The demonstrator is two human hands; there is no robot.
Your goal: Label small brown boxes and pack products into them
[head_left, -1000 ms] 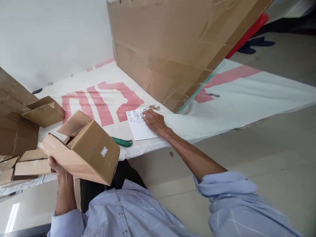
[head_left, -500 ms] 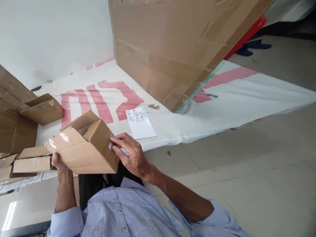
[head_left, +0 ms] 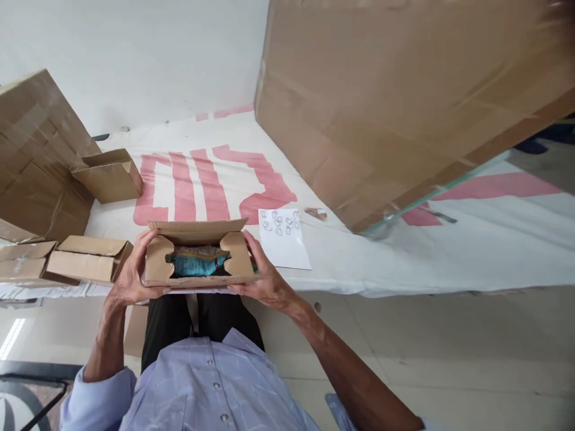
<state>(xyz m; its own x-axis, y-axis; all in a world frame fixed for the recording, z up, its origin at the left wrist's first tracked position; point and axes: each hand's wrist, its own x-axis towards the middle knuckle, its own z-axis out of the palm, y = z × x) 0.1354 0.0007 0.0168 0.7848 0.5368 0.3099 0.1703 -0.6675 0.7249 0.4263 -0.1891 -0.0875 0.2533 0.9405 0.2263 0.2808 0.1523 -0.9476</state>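
Small carton sits lower left of centre in the frame, in front of the person's body, at the near edge of the counter; contact with the counter cannot be told. Long axis runs left to right across the frame, straight from hand to hand.

Left hand grasps the left end, right hand the right end; thumbs up, fingers partly hidden below. Both touch the carton, so neither is nearer.

Opening faces up: end flaps folded inward, far flap raised, blue packet visible inside.

Sheet of paper, with small outlined marks near its top, lies flat just right of the carton; the right hand is the nearer one to it. Another carton lies near the left hand. Large carton fills the upper right.
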